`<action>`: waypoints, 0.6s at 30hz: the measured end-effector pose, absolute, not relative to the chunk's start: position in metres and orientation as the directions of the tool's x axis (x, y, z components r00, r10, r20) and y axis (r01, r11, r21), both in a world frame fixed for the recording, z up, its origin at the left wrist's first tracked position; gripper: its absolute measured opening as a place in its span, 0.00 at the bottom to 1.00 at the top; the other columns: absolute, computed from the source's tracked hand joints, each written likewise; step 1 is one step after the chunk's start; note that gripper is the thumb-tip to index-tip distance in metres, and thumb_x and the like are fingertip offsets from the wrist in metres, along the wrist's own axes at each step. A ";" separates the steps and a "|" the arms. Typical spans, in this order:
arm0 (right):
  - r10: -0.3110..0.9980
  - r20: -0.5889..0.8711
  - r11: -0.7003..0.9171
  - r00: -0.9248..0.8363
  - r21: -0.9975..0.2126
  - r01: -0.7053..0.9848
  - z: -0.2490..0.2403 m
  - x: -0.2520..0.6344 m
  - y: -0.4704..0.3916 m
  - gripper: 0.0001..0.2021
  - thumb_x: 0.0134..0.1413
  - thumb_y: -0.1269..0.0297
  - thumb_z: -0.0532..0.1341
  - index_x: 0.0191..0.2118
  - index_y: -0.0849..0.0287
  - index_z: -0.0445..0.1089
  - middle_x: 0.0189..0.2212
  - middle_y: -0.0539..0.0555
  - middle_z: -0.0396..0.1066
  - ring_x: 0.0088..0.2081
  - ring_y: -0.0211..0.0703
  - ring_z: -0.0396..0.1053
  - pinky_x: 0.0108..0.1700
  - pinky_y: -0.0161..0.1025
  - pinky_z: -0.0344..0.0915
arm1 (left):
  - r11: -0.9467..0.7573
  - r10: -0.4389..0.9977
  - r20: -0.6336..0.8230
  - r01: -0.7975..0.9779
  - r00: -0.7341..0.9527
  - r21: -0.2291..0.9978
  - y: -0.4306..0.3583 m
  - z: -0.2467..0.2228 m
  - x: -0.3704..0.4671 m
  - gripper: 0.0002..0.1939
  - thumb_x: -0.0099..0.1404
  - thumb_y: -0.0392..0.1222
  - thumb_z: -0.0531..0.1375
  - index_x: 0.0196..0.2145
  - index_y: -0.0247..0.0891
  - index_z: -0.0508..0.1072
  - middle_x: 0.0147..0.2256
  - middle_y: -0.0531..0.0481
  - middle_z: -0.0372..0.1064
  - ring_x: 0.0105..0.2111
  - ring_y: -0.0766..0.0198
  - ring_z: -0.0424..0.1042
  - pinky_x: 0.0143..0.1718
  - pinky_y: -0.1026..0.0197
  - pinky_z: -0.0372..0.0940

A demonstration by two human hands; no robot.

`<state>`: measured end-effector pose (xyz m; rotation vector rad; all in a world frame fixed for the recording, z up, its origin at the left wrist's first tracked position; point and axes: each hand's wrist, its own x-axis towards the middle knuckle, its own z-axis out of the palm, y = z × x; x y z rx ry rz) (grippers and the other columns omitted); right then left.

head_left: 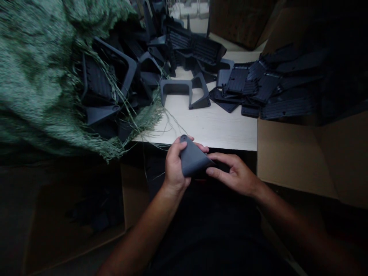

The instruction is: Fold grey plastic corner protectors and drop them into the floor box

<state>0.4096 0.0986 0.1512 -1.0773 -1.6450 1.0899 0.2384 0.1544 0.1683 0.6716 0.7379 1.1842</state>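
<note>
A dark grey triangular plastic part (195, 156) is held in front of my body, just off the table's near edge. My left hand (176, 163) wraps round its left side, with the thumb near a small hole at the top corner. The fingers and thumb of my right hand (234, 172) close on its right corner. Beyond the hands, a similar grey bracket (176, 87) rests on the white table (230, 132). More such parts (109, 76) are heaped at the mouth of a green woven sack (37, 84).
Flat black ribbed parts (244, 82) are piled on the table's right side, reaching over an open cardboard box (296, 157). At the lower left, another box (135, 191) holds dark pieces. Loose green strands trail from the sack across the table edge. A brown carton (240, 19) stands behind.
</note>
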 end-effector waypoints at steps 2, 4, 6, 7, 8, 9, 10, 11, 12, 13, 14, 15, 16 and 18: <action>0.941 0.183 0.243 -0.284 -0.951 0.191 0.153 0.407 0.099 0.11 0.66 0.58 0.69 0.48 0.57 0.79 0.41 0.52 0.79 0.43 0.46 0.76 0.48 0.40 0.69 | 0.233 0.968 -0.138 -0.544 0.209 0.806 0.151 0.169 0.240 0.10 0.66 0.45 0.58 0.42 0.37 0.72 0.29 0.44 0.80 0.36 0.51 0.82 0.45 0.51 0.75; 0.944 0.181 0.233 -0.276 -0.957 0.172 0.154 0.401 0.098 0.13 0.63 0.55 0.71 0.46 0.58 0.79 0.40 0.52 0.79 0.41 0.46 0.75 0.47 0.40 0.69 | 0.205 0.974 -0.119 -0.520 0.194 0.829 0.147 0.170 0.242 0.10 0.66 0.44 0.59 0.43 0.37 0.72 0.31 0.44 0.80 0.38 0.50 0.82 0.45 0.51 0.75; 0.958 0.183 0.215 -0.222 -0.968 0.132 0.153 0.393 0.096 0.14 0.61 0.53 0.73 0.44 0.59 0.79 0.37 0.51 0.79 0.38 0.44 0.74 0.44 0.40 0.69 | 0.171 0.982 -0.106 -0.498 0.157 0.850 0.144 0.172 0.243 0.10 0.66 0.44 0.60 0.43 0.37 0.73 0.31 0.44 0.81 0.40 0.49 0.82 0.44 0.53 0.75; 0.965 0.184 0.207 -0.189 -0.972 0.110 0.153 0.391 0.095 0.15 0.60 0.53 0.73 0.43 0.59 0.79 0.36 0.51 0.78 0.36 0.44 0.73 0.42 0.39 0.69 | 0.161 0.984 -0.103 -0.489 0.144 0.857 0.143 0.174 0.244 0.10 0.66 0.44 0.60 0.43 0.37 0.73 0.31 0.44 0.81 0.41 0.49 0.82 0.44 0.53 0.75; 0.970 0.182 0.198 -0.162 -0.976 0.090 0.152 0.388 0.093 0.15 0.59 0.53 0.74 0.42 0.60 0.79 0.34 0.50 0.78 0.34 0.43 0.72 0.40 0.38 0.68 | 0.166 0.983 -0.108 -0.485 0.146 0.859 0.142 0.175 0.244 0.10 0.66 0.44 0.60 0.42 0.37 0.73 0.31 0.44 0.81 0.41 0.49 0.82 0.44 0.53 0.75; 0.973 0.176 0.188 -0.146 -0.980 0.072 0.151 0.387 0.092 0.15 0.58 0.53 0.74 0.42 0.60 0.79 0.33 0.50 0.77 0.33 0.42 0.71 0.38 0.38 0.68 | 0.190 0.978 -0.122 -0.488 0.167 0.852 0.142 0.177 0.244 0.11 0.66 0.45 0.60 0.42 0.37 0.73 0.31 0.44 0.81 0.42 0.48 0.82 0.44 0.53 0.75; 0.976 0.164 0.174 -0.140 -0.983 0.057 0.151 0.386 0.091 0.15 0.58 0.53 0.74 0.41 0.60 0.79 0.33 0.50 0.77 0.33 0.42 0.70 0.37 0.38 0.67 | 0.228 0.969 -0.144 -0.495 0.202 0.839 0.143 0.178 0.244 0.11 0.66 0.47 0.59 0.42 0.37 0.72 0.31 0.43 0.81 0.42 0.48 0.83 0.44 0.52 0.75; 0.979 0.150 0.158 -0.140 -0.986 0.044 0.150 0.385 0.090 0.15 0.58 0.53 0.74 0.40 0.60 0.79 0.32 0.50 0.77 0.32 0.42 0.70 0.37 0.38 0.67 | 0.271 0.956 -0.170 -0.502 0.239 0.821 0.144 0.178 0.243 0.12 0.67 0.48 0.58 0.42 0.37 0.72 0.31 0.43 0.81 0.41 0.47 0.83 0.44 0.51 0.76; 0.980 0.137 0.143 -0.144 -0.989 0.034 0.151 0.385 0.090 0.14 0.58 0.53 0.74 0.39 0.60 0.79 0.32 0.50 0.77 0.33 0.42 0.70 0.38 0.38 0.67 | 0.308 0.944 -0.193 -0.505 0.269 0.806 0.145 0.178 0.243 0.13 0.67 0.49 0.58 0.42 0.38 0.72 0.31 0.44 0.81 0.41 0.47 0.83 0.44 0.50 0.76; 0.980 0.130 0.136 -0.149 -0.990 0.026 0.151 0.385 0.089 0.14 0.59 0.53 0.74 0.39 0.60 0.79 0.33 0.51 0.77 0.34 0.42 0.71 0.39 0.38 0.68 | 0.333 0.935 -0.210 -0.504 0.285 0.797 0.146 0.177 0.243 0.12 0.67 0.49 0.58 0.42 0.38 0.72 0.30 0.44 0.81 0.40 0.47 0.83 0.44 0.50 0.76; 0.980 0.129 0.134 -0.154 -0.991 0.019 0.151 0.386 0.089 0.14 0.59 0.53 0.73 0.40 0.60 0.79 0.34 0.51 0.77 0.35 0.43 0.72 0.40 0.38 0.69 | 0.341 0.933 -0.220 -0.499 0.286 0.797 0.146 0.176 0.243 0.12 0.67 0.48 0.59 0.42 0.38 0.72 0.30 0.45 0.80 0.40 0.48 0.83 0.45 0.50 0.76; 0.978 0.130 0.135 -0.164 -0.991 0.016 0.152 0.387 0.089 0.14 0.60 0.53 0.73 0.41 0.59 0.79 0.35 0.51 0.78 0.36 0.43 0.72 0.42 0.39 0.70 | 0.336 0.935 -0.221 -0.493 0.277 0.802 0.147 0.175 0.242 0.11 0.66 0.47 0.60 0.42 0.38 0.72 0.29 0.46 0.80 0.39 0.49 0.83 0.45 0.51 0.76; 0.976 0.132 0.138 -0.173 -0.990 0.021 0.153 0.389 0.089 0.14 0.60 0.54 0.73 0.43 0.59 0.79 0.36 0.51 0.78 0.38 0.44 0.73 0.43 0.39 0.70 | 0.326 0.940 -0.219 -0.492 0.263 0.807 0.148 0.174 0.242 0.10 0.66 0.45 0.62 0.42 0.39 0.72 0.29 0.47 0.80 0.39 0.50 0.83 0.46 0.51 0.75; 0.973 0.138 0.150 -0.187 -0.987 0.051 0.155 0.395 0.090 0.14 0.61 0.55 0.72 0.47 0.58 0.79 0.41 0.52 0.80 0.42 0.46 0.75 0.46 0.40 0.72 | 0.327 0.943 -0.234 -0.517 0.238 0.791 0.151 0.173 0.240 0.09 0.65 0.44 0.63 0.41 0.39 0.72 0.28 0.49 0.79 0.37 0.52 0.82 0.46 0.52 0.75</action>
